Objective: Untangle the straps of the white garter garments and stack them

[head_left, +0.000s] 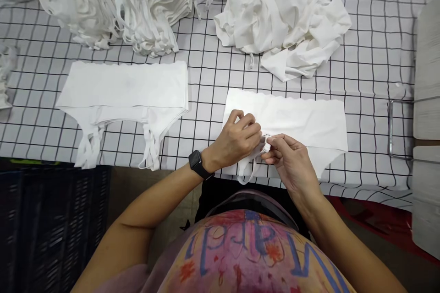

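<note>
A flat white garment [302, 119] lies on the checked table [374, 46] right in front of me. My left hand [237, 139], with a black watch on its wrist, rests on the garment's left part, its fingers curled in a pinch. My right hand [288, 160] is close beside it, fingertips pinched on a thin white strap [266, 144] of the same garment. A strap loop [247, 174] hangs over the table's near edge below the hands.
A neat stack of flat white garments [127, 89] lies to the left, straps dangling over the edge. Folded white piles [137, 4] and a loose white heap [278, 18] sit at the back. A metal frame [392, 132] and pale boards [428, 100] stand right. A dark crate [48, 224] is below left.
</note>
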The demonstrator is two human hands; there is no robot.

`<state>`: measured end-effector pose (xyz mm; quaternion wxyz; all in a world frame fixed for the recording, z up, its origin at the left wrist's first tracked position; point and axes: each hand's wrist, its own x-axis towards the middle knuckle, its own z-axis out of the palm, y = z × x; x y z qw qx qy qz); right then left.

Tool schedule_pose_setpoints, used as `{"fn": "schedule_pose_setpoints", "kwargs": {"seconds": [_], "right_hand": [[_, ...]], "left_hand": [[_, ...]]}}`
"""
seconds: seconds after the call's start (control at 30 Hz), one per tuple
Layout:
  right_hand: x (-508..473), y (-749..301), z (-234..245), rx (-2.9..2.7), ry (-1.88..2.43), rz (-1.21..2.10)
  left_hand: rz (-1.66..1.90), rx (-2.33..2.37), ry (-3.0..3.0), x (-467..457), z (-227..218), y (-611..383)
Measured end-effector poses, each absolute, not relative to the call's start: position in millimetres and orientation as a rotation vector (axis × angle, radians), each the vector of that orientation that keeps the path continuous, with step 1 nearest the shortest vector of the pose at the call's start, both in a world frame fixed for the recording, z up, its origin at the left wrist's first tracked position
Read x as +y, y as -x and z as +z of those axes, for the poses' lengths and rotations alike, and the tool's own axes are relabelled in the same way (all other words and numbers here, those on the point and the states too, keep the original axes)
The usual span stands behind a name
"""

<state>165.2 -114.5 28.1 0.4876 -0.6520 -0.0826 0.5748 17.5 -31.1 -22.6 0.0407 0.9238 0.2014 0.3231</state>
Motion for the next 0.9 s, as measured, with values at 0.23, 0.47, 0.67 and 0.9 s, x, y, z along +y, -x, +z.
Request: {"fn": "schedule_pose_setpoints", "kwargs": {"seconds": [0.23,0.47,0.67,0.9], "right_hand": [[-110.5,-162.8,28.5,-0.181,1.593,1.390],[-112.9,-160.9,25.4,-0.267,1.591,1.422],[-110.3,-157.8,25.6,-0.260,1.595,1.472],[-107.3,-162.4,24.6,-0.226,1.547,1.576]], "left_hand": [[1.019,0.598,-2.857,-31.3,-20.6,-18.2],[0.954,0.583,-2.852,-31.4,-19.7,-17.3],[0.882,0.549,-2.800,-30.7,-18.7,-15.8],[0.856,0.544,-2.787,-32.4,-19.9,-17.0]]}}
